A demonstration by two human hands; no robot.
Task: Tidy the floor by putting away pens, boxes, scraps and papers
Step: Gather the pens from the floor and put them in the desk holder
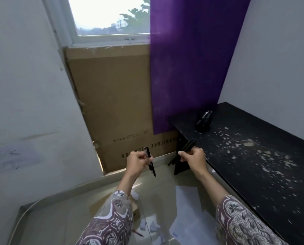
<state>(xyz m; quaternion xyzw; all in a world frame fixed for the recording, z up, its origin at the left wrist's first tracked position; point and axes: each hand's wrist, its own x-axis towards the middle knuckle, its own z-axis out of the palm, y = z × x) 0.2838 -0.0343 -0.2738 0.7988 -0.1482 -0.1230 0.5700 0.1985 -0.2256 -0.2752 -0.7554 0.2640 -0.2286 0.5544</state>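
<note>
My left hand grips a black pen that points down and slightly right, held above the floor. My right hand grips a bundle of black pens that sticks up and to the right, next to the corner of the black table. On the floor below my arms lie white papers, several small white scraps, a brown cardboard box partly hidden by my left sleeve, and a thin pen.
A black pen holder stands at the table's far end. Pale flakes litter the tabletop. A large cardboard sheet leans under the window, beside a purple curtain. Walls close in left and right.
</note>
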